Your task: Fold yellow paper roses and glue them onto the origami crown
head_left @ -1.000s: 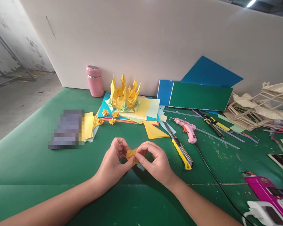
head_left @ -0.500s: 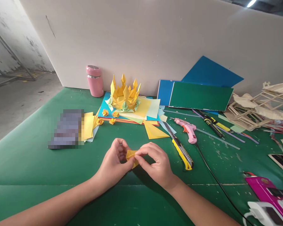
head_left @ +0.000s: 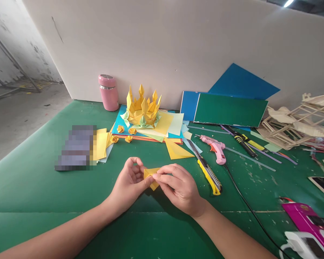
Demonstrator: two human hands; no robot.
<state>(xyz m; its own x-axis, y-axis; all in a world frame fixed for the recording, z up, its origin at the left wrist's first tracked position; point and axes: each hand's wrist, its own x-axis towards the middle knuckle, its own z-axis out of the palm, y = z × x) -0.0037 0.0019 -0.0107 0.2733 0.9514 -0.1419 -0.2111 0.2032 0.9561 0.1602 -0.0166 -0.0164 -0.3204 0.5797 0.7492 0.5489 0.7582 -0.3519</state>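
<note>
A smooth, pale-grey partition (head_left: 140, 43) is rising behind a broad green-covered table (head_left: 43, 201), whose glossy top is showing a straight cross seam and pale specks towards the right. Off to the left, a grey concrete floor (head_left: 50, 115) is running back to a scuffed white wall (head_left: 18, 32). A rectangular green board (head_left: 230, 109) is standing before the partition. A spiky yellow folded-paper crown (head_left: 142, 113) is resting on stacked coloured paper. Nearer, the left hand (head_left: 129, 181) and right hand (head_left: 178, 187) are meeting, thumbs and fingers pinching a small folded yellow paper piece (head_left: 147, 174) over the table's near middle. Tiny yellow paper roses (head_left: 120, 129) are lying by the crown.
</note>
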